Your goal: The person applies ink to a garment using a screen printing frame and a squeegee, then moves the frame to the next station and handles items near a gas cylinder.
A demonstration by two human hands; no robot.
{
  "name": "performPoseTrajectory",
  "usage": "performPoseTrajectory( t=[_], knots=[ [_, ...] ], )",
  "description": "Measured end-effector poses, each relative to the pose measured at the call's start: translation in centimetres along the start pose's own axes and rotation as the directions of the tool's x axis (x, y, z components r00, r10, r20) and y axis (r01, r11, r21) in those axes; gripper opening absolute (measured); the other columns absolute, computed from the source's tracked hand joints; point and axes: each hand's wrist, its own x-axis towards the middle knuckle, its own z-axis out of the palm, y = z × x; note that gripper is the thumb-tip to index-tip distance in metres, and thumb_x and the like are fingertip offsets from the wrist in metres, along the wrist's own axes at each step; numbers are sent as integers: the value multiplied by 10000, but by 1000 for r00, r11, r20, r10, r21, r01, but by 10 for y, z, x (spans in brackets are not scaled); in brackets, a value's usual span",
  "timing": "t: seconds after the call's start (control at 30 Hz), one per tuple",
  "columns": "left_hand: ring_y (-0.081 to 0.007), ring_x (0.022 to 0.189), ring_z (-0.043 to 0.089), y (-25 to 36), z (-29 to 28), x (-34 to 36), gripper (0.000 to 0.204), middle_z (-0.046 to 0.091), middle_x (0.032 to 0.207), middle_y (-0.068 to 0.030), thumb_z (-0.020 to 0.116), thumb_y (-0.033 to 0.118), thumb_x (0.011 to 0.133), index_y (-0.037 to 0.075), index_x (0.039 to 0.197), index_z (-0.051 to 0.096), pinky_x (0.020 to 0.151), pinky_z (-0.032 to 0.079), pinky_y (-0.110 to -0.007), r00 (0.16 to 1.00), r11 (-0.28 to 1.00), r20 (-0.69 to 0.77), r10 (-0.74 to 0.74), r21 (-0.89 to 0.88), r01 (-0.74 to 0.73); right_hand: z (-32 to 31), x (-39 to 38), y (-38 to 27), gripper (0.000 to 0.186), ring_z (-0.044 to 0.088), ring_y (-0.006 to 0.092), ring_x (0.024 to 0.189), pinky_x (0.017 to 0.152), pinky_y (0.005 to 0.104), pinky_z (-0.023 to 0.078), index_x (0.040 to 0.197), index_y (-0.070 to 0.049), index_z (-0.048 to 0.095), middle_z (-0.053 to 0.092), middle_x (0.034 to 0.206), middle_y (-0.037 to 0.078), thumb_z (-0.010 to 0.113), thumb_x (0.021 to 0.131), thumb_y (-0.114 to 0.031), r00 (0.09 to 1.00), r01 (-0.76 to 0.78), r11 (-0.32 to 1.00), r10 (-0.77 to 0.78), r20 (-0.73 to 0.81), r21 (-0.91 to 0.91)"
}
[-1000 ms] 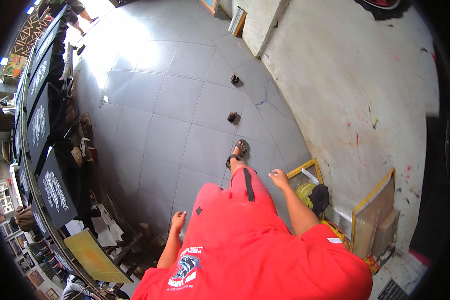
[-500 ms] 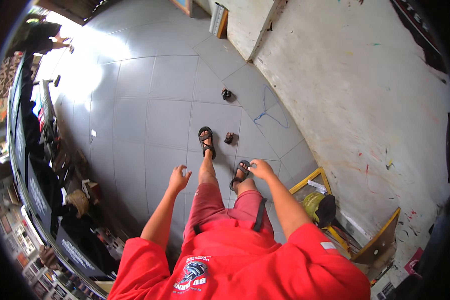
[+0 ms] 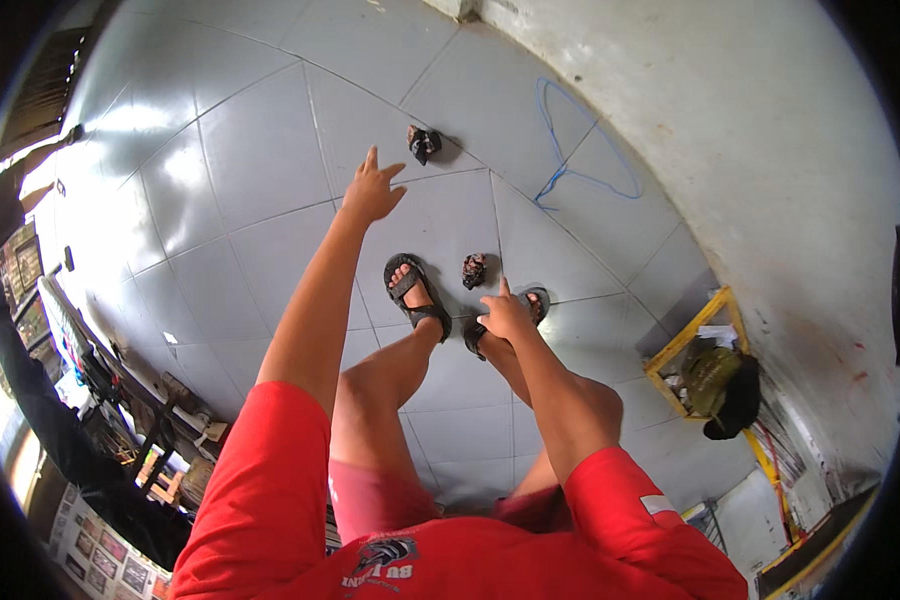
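Note:
Two small crumpled bundles, dark with brownish-pink patches, lie on the grey tiled floor: a far one [image 3: 424, 145] and a near one [image 3: 474, 270] by my sandals. My left hand [image 3: 373, 190] is stretched out below and left of the far bundle, fingers apart and holding nothing. Just below the near bundle is my right hand [image 3: 505, 313], its index finger extended and thumb spread, with nothing visible in it. A small gap shows between each hand and its bundle. My knees are bent, and my right hand partly covers the right sandal [image 3: 538, 304].
A loop of thin blue cord [image 3: 600, 182] lies on the floor near the pale wall [image 3: 730, 110]. At the right stands a yellow-edged frame [image 3: 685, 340] with a dark green and black bag [image 3: 720, 390] against it. Cluttered items line the left side.
I have bent lower, and the floor and bundles appear closer. Both arms have reached forward, the left hand toward the far bundle and the right toward the near one.

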Motion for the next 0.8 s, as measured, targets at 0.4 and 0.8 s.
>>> performPoseTrajectory(
  t=[0.4, 0.8],
  knots=[
    [-365, 1018, 610, 6, 114, 130, 448, 658, 1061, -205, 704, 325, 772, 7, 1083, 644, 874, 480, -435, 976, 958, -39, 213, -188, -217, 128, 167, 69, 530, 608, 365, 1029, 883, 444, 496, 1389, 8, 397, 511, 1305, 231, 473, 870, -67, 969, -16, 987, 54, -239, 161],
    [-130, 727, 556, 244, 78, -165, 237, 618, 758, -31, 579, 203, 883, -18, 937, 646, 650, 449, -299, 884, 369, 350, 310, -901, 228, -7, -112, 47, 529, 618, 325, 1009, 909, 377, 460, 1090, -56, 624, 651, 1036, 148, 842, 639, -224, 662, 634, 336, 231, -713, 697]
  ],
)
